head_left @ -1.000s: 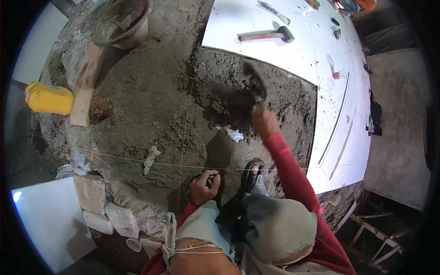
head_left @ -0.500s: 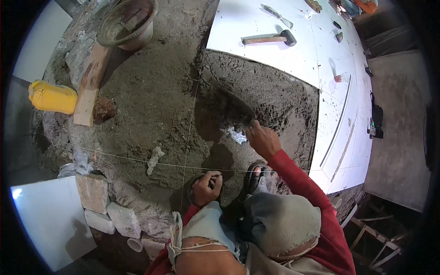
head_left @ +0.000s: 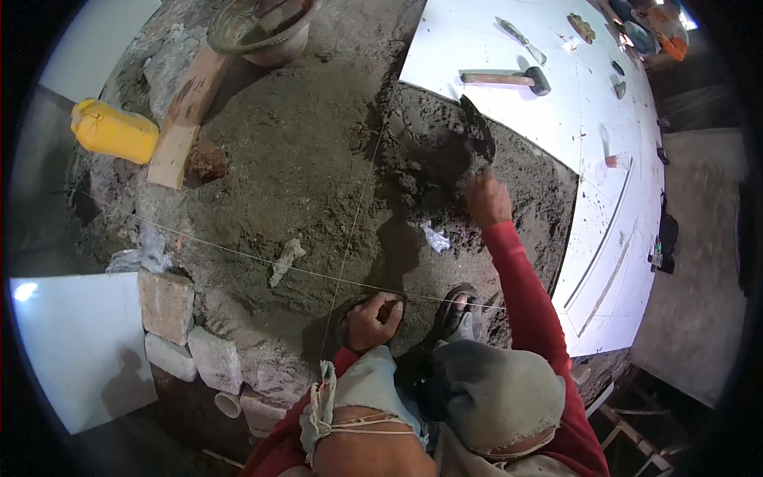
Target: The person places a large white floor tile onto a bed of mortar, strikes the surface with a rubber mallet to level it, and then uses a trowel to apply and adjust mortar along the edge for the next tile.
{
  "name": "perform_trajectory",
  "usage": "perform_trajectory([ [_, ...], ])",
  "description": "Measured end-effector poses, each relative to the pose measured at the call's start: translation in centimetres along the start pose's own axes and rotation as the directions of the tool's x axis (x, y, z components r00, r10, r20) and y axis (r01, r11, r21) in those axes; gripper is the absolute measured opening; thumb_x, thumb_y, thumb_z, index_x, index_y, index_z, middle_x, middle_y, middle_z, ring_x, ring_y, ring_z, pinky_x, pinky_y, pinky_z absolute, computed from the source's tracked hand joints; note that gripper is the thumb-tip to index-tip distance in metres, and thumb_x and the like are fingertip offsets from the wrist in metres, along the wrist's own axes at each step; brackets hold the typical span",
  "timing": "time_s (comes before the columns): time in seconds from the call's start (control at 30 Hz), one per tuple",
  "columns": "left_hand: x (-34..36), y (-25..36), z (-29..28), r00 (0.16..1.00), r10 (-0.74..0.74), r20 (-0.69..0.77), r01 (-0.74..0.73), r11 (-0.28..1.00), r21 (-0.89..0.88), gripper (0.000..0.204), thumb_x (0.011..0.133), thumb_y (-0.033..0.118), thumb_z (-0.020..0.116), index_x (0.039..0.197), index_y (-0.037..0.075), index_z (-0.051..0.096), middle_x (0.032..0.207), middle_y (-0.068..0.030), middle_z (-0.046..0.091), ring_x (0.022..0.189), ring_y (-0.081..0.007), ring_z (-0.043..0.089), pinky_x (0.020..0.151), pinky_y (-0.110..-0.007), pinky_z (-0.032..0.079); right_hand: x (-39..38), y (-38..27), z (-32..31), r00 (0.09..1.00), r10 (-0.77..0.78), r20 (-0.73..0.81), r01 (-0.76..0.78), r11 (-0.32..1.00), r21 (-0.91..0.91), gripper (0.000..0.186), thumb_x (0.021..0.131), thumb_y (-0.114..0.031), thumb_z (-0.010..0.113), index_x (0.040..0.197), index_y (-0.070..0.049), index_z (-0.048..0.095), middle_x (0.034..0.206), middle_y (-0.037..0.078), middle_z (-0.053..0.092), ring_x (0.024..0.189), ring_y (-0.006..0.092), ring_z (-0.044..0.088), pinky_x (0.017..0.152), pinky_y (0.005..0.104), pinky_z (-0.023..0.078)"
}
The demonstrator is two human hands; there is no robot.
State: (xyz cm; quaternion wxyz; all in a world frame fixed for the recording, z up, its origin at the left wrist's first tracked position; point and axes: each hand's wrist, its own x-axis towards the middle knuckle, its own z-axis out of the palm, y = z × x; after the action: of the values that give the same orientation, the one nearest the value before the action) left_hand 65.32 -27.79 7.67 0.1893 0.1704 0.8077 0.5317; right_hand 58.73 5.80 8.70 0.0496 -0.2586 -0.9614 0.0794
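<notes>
My right hand (head_left: 489,199) is wrapped round the handle of a trowel (head_left: 479,131). The trowel's dark blade is tilted on edge over the loose grey mortar (head_left: 429,151), close to the white tile edge. My left hand (head_left: 373,322) is low in front of my left knee, its fingers curled in. Whatever it may hold is hidden. A thin string (head_left: 246,255) runs across the mortar bed and passes by the left fingertips. Below my right hand lies a crumpled piece of clear plastic (head_left: 435,237).
White floor tiles (head_left: 540,119) at the right bear a rubber mallet (head_left: 509,79) and another trowel (head_left: 520,40). A mortar bucket (head_left: 274,48), a wooden plank (head_left: 187,119) and a yellow jug (head_left: 115,131) stand far left. Bricks (head_left: 165,306) edge the near left. Another person (head_left: 660,32) is far right.
My right hand has moved away from me with the trowel, whose blade has swung from pointing left to pointing away. The left hand stays low by the knee. The whole view has shifted slightly.
</notes>
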Motion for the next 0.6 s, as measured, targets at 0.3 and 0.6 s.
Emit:
perform_trajectory([
  [0.3,-0.3,-0.8,-0.4,0.999,0.026,0.022,-0.028,0.996,0.083,0.026,0.088,0.032,0.069,0.098,0.008,0.068,0.088,-0.0152,0.072,0.077,-0.0389,0.07,0.065,-0.045,0.057,5.2,-2.2,0.6,0.956,-0.242,0.167,0.258,0.962,-0.084,0.022,0.101,-0.028,0.054,0.11,-0.008,0.054,0.072,0.014,0.064,0.057,0.0271,0.065,0.038,0.0419,0.048],
  [0.6,0.1,0.3,-1.3,0.994,-0.084,0.07,0.089,0.994,-0.068,0.016,0.089,0.024,0.07,0.098,0.01,0.069,0.079,-0.0092,0.072,0.067,-0.0247,0.071,0.058,-0.036,0.055,4.2,0.7,-3.8,0.846,-0.481,0.231,0.511,0.855,-0.09,0.028,0.097,-0.035,0.059,0.111,-0.01,0.06,0.078,0.013,0.068,0.06,0.0296,0.067,0.049,0.0458,0.054],
])
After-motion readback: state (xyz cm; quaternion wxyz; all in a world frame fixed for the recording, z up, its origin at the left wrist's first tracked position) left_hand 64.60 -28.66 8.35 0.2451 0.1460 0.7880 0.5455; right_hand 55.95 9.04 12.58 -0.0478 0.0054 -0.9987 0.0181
